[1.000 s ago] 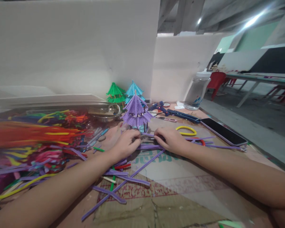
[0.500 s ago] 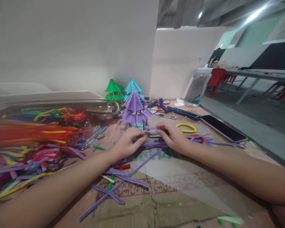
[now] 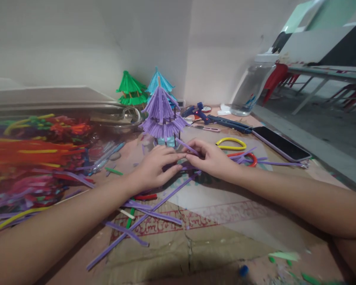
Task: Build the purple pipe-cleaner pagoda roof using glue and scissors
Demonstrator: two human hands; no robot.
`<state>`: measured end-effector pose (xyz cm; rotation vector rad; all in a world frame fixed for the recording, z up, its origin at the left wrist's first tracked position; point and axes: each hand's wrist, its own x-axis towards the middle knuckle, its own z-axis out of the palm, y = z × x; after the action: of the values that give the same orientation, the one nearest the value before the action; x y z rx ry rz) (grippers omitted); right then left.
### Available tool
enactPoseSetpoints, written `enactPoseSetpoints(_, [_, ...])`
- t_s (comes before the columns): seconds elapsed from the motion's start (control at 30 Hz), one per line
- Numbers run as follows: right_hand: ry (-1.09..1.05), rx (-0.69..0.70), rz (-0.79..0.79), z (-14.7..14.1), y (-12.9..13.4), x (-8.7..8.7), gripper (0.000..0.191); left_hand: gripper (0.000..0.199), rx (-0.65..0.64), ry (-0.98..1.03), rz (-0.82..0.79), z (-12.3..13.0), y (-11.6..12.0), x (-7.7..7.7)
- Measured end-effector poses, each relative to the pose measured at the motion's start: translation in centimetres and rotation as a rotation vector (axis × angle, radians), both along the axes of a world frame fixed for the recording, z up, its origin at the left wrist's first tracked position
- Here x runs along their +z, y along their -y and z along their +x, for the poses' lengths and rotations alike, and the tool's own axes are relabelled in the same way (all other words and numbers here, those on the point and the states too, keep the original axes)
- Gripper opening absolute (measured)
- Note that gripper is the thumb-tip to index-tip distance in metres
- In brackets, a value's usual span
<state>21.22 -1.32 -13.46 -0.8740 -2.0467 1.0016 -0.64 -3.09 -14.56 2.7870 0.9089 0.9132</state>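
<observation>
My right hand [image 3: 209, 158] is closed, with a purple pipe cleaner [image 3: 188, 147] pinched between thumb and fingers; its free end points up and left. My left hand [image 3: 157, 166] lies beside it, fingers reaching forward and thumb apart, a fingertip meeting the right fingertips. Right behind the hands stands a purple tiered pipe-cleaner tree [image 3: 161, 109]. Scissors with one yellow handle [image 3: 231, 139] and one red handle lie by my right hand, their blades hidden. Loose purple pipe cleaners [image 3: 166, 198] are strewn over the cardboard [image 3: 154, 257] in front.
Green [image 3: 130, 87] and blue [image 3: 164, 83] trees stand behind. Bundles of coloured pipe cleaners [image 3: 38, 152] fill the left side. A glue gun [image 3: 195, 112], a cutter knife [image 3: 206, 128], a phone [image 3: 280, 143] and a water bottle [image 3: 252, 87] are at the back right.
The view has tipped down. My hands have come closer together, and the purple pipe cleaner in my right hand now slants upward to the left.
</observation>
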Motion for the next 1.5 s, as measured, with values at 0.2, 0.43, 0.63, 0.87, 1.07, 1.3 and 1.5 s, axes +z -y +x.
enactPoseSetpoints(0.2, [-0.005,0.055,-0.115,-0.3,0.4,0.2,0.013,0.033,-0.015,-0.133,0.07,0.1,0.3,0.2])
enactPoseSetpoints(0.43, [-0.086,0.1,-0.184,-0.1,0.5,0.2,0.017,0.034,-0.065,0.021,-0.077,-0.2,-0.2,0.1])
enactPoseSetpoints(0.63, [-0.099,0.108,-0.182,-0.2,0.6,0.3,0.017,0.034,-0.073,0.039,-0.104,-0.1,-0.1,0.4])
enactPoseSetpoints(0.87, [0.149,0.001,0.039,-0.2,1.1,0.6,0.013,0.031,-0.052,-0.081,0.015,0.1,0.5,0.2])
enactPoseSetpoints(1.07, [0.098,-0.004,0.051,0.0,1.2,0.7,0.016,0.03,-0.062,0.017,-0.111,0.0,0.4,0.6])
enactPoseSetpoints(1.3, [-0.107,0.096,-0.11,0.0,1.2,0.5,0.013,0.031,-0.103,0.236,-0.58,0.0,0.0,1.2])
enactPoseSetpoints(1.5, [-0.098,0.069,-0.058,0.0,1.2,0.3,0.014,0.029,-0.067,0.258,-0.601,0.0,0.1,1.3])
